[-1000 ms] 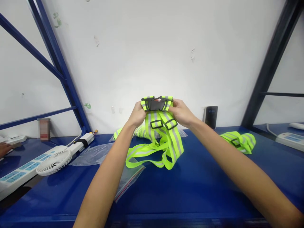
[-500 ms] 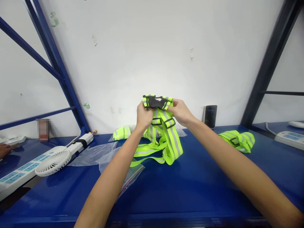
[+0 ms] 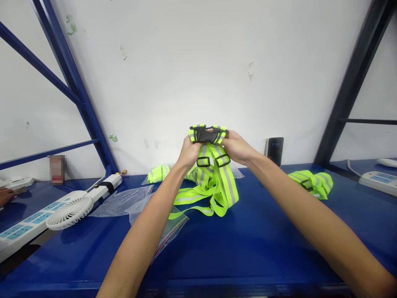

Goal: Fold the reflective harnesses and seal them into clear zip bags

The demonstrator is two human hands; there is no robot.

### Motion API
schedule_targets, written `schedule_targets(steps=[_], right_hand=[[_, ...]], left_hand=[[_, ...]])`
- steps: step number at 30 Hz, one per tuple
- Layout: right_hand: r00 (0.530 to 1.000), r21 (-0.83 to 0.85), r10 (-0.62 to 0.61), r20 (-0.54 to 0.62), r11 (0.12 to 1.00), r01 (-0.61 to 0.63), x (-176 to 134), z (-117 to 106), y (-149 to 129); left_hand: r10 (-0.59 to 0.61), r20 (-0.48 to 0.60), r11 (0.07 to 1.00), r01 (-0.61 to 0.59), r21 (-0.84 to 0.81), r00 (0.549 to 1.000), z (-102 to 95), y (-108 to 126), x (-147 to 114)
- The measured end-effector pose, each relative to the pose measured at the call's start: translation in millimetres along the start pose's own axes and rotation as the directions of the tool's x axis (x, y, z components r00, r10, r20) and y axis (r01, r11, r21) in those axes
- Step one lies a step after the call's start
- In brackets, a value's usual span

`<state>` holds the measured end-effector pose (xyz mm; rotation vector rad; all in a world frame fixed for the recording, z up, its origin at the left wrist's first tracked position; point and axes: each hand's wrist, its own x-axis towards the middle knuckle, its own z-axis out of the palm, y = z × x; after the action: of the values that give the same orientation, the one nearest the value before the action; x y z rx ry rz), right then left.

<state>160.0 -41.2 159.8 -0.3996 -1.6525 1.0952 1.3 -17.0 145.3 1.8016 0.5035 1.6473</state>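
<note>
From here I see my left hand [image 3: 190,153] has edged toward my right hand [image 3: 238,148]; both grasp the strap [image 3: 228,184] either side of the joined-looking buckle [image 3: 207,135], above the table [image 3: 248,248]; work seems barely advanced.

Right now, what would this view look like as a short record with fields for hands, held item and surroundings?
Left hand: holding the neon-yellow reflective strap harness beside its black plastic buckle
Right hand: holding the harness at the buckle's other end
Harness: straps hanging below the buckle
Left side: clear plastic bags, round white fan
Right side: folded neon-yellow strap bundle
Surface: glossy blue table
</note>
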Motion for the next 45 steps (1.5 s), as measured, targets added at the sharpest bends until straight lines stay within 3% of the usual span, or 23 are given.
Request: schedule_targets(steps=[3, 7, 13, 17, 20, 25, 28, 30, 33, 35, 38, 40, 45], right_hand=[[0.995, -0.037, -0.054, -0.089, 0.998, 0.051, 1.2, 2.1, 1.2], [0.983, -0.091, -0.043, -0.178, 0.995, 0.027, 2.0, -0.4, 3.2], [0.974, -0.143, -0.072, -0.216, 0.989, 0.041, 1.8, 5.0, 5.0], [0.973, -0.033, 0.007, -0.231, 0.999, -0.015, 0.7, 11.5, 3.7], [0.969, 0.080, 0.135, -0.209, 0.990, -0.120, -0.4, 11.0, 0.6], [0.948, 0.130, 0.290, -0.128, 0.953, -0.274, -2.8, 5.0, -7.2], [0.963, 0.017, 0.212, -0.170, 0.977, -0.212, -2.9, 5.7, -7.3], [0.973, -0.153, 0.037, -0.230, 0.986, -0.073, -1.8, 7.7, -3.3], [0.934, -0.434, -0.237, -0.268, 0.895, 0.102, 0.0, 10.5, 7.3], [0.900, -0.529, -0.332, -0.282, 0.836, 0.143, 0.5, 11.4, 15.1], [0.865, -0.558, -0.408, -0.292, 0.808, 0.192, 0.4, 10.3, 23.5], [0.854, -0.535, -0.428, -0.297, 0.815, 0.222, 0.9, 7.9, 25.9], [0.858, -0.440, -0.413, -0.306, 0.860, 0.257, 4.0, 2.5, 27.7]], left_hand=[[-0.026, -0.021, 0.996, 0.024, -0.091, 0.999, 0.4, -0.9, 1.0], [-0.080, -0.100, 0.990, 0.067, -0.124, 0.992, -0.3, -8.5, 2.6], [-0.058, -0.127, 0.998, 0.059, 0.005, 0.990, -1.5, -17.3, -0.3], [0.058, -0.121, 0.969, -0.027, 0.244, 0.991, -2.4, -14.8, -3.2], [0.119, -0.175, 0.917, -0.041, 0.396, 0.977, -3.4, -11.2, -4.7], [0.176, -0.199, 0.877, -0.062, 0.476, 0.964, -9.0, -4.6, -3.7], [0.158, -0.132, 0.919, -0.097, 0.381, 0.979, -13.2, -4.0, 0.3], [0.128, -0.077, 0.965, -0.106, 0.242, 0.989, -14.1, -6.9, 3.1], [0.041, -0.056, 0.999, -0.041, 0.008, 0.998, -10.1, -14.2, 4.4], [-0.030, -0.093, 0.996, 0.022, -0.092, 0.995, -4.1, -18.1, 2.4], [-0.116, -0.152, 0.980, 0.088, -0.181, 0.982, 6.5, -17.2, -3.2], [-0.153, -0.136, 0.961, 0.115, -0.253, 0.979, 12.1, -11.5, -6.8], [-0.219, 0.051, 0.859, 0.218, -0.463, 0.974, 17.6, 6.3, -9.9]])
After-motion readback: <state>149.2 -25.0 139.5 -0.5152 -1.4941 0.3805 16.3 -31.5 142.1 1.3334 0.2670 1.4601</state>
